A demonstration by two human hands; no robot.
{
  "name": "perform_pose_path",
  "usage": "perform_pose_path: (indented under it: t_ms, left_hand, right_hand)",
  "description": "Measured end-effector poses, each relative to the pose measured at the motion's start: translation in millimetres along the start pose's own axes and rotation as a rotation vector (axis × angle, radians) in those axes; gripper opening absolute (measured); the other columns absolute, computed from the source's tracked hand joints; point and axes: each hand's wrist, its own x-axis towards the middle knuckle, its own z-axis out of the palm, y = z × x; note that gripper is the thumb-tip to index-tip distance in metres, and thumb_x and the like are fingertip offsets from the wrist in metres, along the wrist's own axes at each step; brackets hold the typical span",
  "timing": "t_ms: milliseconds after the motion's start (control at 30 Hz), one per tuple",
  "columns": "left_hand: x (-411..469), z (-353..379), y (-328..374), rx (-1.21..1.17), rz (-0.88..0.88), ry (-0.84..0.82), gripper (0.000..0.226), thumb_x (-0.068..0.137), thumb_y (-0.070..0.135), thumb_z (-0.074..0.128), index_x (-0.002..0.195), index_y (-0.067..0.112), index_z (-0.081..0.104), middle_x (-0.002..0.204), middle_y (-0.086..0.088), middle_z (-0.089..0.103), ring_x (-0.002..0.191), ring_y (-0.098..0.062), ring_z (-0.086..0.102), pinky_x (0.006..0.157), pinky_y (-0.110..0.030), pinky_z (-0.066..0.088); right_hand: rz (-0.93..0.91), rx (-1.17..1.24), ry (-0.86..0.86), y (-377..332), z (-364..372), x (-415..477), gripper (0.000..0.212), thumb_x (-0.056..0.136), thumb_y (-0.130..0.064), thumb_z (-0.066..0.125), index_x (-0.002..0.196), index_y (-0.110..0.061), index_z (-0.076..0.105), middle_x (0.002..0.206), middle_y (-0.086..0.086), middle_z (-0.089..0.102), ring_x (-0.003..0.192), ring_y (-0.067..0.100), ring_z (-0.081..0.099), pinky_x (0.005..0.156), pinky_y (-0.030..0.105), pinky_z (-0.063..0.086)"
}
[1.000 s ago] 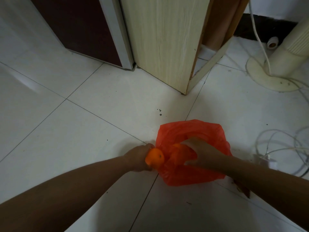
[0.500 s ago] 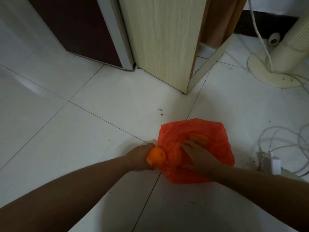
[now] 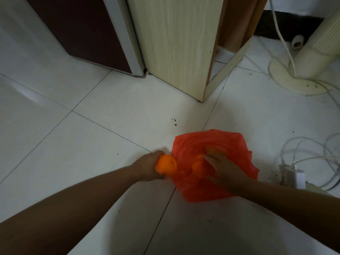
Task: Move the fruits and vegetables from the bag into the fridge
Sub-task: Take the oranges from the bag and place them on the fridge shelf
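Grips an orange [image 3: 166, 165] in the left hand [image 3: 147, 166], fingers curled round its far side, with the bare fruit showing toward the right. Holds it low over the floor [image 3: 92, 144], right against the left edge of a red plastic bag [image 3: 231, 144]; cannot tell whether fruit and plastic actually touch.

Has the right hand [image 3: 225, 169] inside the open mouth of that bag, its fingers [image 3: 209, 158] stretched out leftward over more oranges [image 3: 197, 164]. Cannot tell whether those fingers grasp any fruit or merely lie on it, as the thumb is hidden. Makes out at least two round orange shapes in there, one under the fingertips and one just beyond them, both dimmed by folds of red plastic.

Finds the bag crumpled and spread open on white tiles, lying across a dark grout line, with both bare forearms coming in from the lower corners.

Looks past the bag to a pale wood-grain cabinet panel [image 3: 180, 43] standing on the floor. Sees a dark maroon door [image 3: 82, 28] with a grey edge strip just left of that panel.

Takes in, well off to the right, the round cream base of a fan stand [image 3: 298, 80]. Notes loose white cables [image 3: 312, 155] looping over the tiles nearer the bag. Spots a white plug adapter [image 3: 296, 178] near the bag's right side.
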Motion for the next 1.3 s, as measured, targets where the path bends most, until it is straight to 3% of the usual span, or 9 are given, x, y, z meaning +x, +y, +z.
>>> perform_pose_path:
  t_ms: [100,200,333,433,633,767,967,1133,1300]
  left_hand:
    - [2,-6,5,-0.045,0.012,0.063,0.083,0.07,0.028,0.08,0.138,0.015,0.034,0.133,-0.009,0.048,0.116,-0.024,0.049,0.086,-0.023,0.038]
    - [2,-10,14,-0.12,0.049,0.136,0.084,0.07,0.028,0.081,0.138,0.019,0.033,0.135,-0.006,0.047,0.114,-0.021,0.049,0.085,-0.026,0.04]
    - [2,-13,38,-0.261,0.11,0.185,0.082,0.07,0.034,0.079,0.137,0.025,0.033,0.125,0.005,0.045,0.105,-0.011,0.047,0.08,-0.025,0.042]
    - [2,-5,51,-0.237,0.131,0.097,0.083,0.07,0.036,0.079,0.137,0.027,0.031,0.119,0.009,0.044,0.107,-0.013,0.049,0.079,-0.025,0.043]
    - [2,15,39,0.03,0.079,-0.123,0.084,0.07,0.035,0.079,0.137,0.019,0.031,0.135,-0.008,0.048,0.12,-0.026,0.048,0.097,-0.037,0.044]
    - [3,12,30,0.075,0.034,-0.117,0.085,0.071,0.034,0.079,0.138,0.014,0.031,0.135,-0.01,0.048,0.12,-0.026,0.048,0.095,-0.033,0.043]
    - [7,1,35,-0.111,0.036,0.014,0.079,0.069,0.03,0.081,0.134,0.019,0.037,0.124,-0.004,0.05,0.101,-0.016,0.048,0.079,-0.026,0.042]
    - [6,-2,36,-0.303,0.034,0.091,0.075,0.069,0.031,0.081,0.13,0.027,0.038,0.119,0.004,0.049,0.106,-0.019,0.053,0.081,-0.031,0.05]
    - [3,-10,40,-0.402,0.051,0.166,0.075,0.068,0.032,0.082,0.129,0.029,0.039,0.121,0.008,0.047,0.103,-0.012,0.053,0.07,-0.015,0.043]
  right_hand:
    - [-0.042,-0.07,-0.004,12,-4,-9,0.065,0.09,-0.043,0.052,0.144,-0.019,0.027,0.156,0.0,0.011,0.141,0.019,0.018,0.116,0.033,0.018]
    - [-0.073,-0.09,0.015,18,-4,-11,0.061,0.088,-0.049,0.053,0.139,-0.018,0.039,0.156,0.002,0.012,0.14,0.022,0.025,0.115,0.035,0.021]
    - [-0.05,-0.131,-0.061,19,-1,-7,0.071,0.087,-0.045,0.057,0.146,-0.021,0.024,0.158,0.002,0.0,0.144,0.022,0.009,0.114,0.032,0.01]
    - [-0.02,-0.134,-0.106,20,0,-5,0.072,0.09,-0.034,0.058,0.147,-0.025,0.016,0.158,-0.001,-0.006,0.144,0.022,0.006,0.116,0.037,0.014]
    - [-0.042,0.023,-0.08,19,-7,-15,0.086,0.082,-0.053,0.058,0.146,-0.026,0.009,0.157,0.003,0.01,0.142,0.021,0.016,0.116,0.041,0.022]
    - [-0.027,0.157,0.0,11,-18,-17,0.092,0.076,-0.05,0.068,0.146,-0.021,0.017,0.151,0.002,0.026,0.137,0.017,0.028,0.109,0.03,0.025]
    - [-0.051,0.269,0.063,7,-30,-10,0.079,0.069,-0.042,0.078,0.136,-0.022,0.039,0.141,0.0,0.041,0.127,0.016,0.039,0.105,0.027,0.03]
    - [-0.007,0.347,0.105,8,-35,-3,0.077,0.066,-0.041,0.079,0.132,-0.031,0.04,0.135,-0.006,0.043,0.119,0.008,0.04,0.099,0.029,0.038]
    - [0.005,0.419,0.147,6,-42,-4,0.076,0.069,-0.036,0.079,0.133,-0.036,0.037,0.136,-0.008,0.042,0.116,0.005,0.039,0.091,0.025,0.037]
